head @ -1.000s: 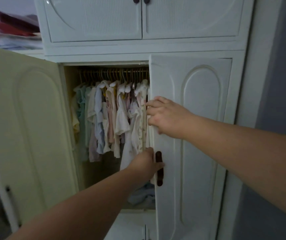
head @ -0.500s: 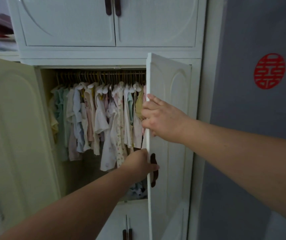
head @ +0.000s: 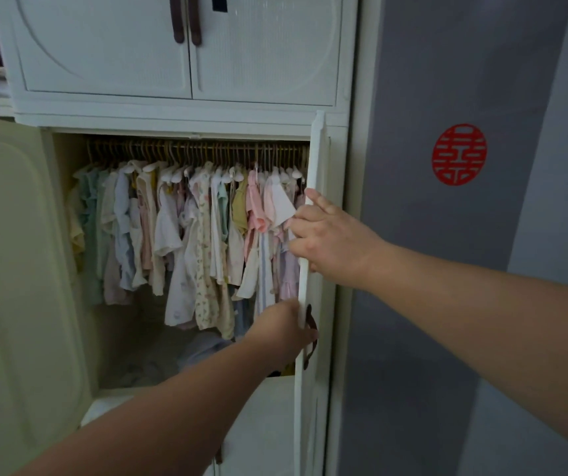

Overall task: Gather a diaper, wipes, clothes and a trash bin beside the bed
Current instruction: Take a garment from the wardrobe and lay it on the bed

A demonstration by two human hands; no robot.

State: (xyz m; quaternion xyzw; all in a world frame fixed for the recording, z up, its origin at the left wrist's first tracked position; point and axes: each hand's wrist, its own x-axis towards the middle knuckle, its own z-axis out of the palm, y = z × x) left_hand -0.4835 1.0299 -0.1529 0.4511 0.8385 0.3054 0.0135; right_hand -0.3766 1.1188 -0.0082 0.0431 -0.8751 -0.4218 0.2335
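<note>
A white wardrobe stands in front of me with both middle doors swung out. Several small baby clothes (head: 200, 235) in white, pink, yellow and pale green hang from gold hangers on a rail (head: 193, 151). My right hand (head: 330, 242) grips the front edge of the right door (head: 311, 187), which is seen edge-on. My left hand (head: 280, 333) holds the same door lower down, at its dark brown handle (head: 310, 341). More folded clothes (head: 186, 355) lie in a heap on the wardrobe floor. No diaper, wipes or trash bin is in view.
The left door (head: 11, 286) stands wide open at the left. Above are two shut cupboard doors with brown handles (head: 186, 18). A grey panel with a red paper cutout (head: 459, 154) fills the right. Lower cupboard doors (head: 258, 434) are shut below.
The right door has swung further open, from facing me to nearly edge-on, with both hands staying on it. More hanging clothes are now uncovered on the right.
</note>
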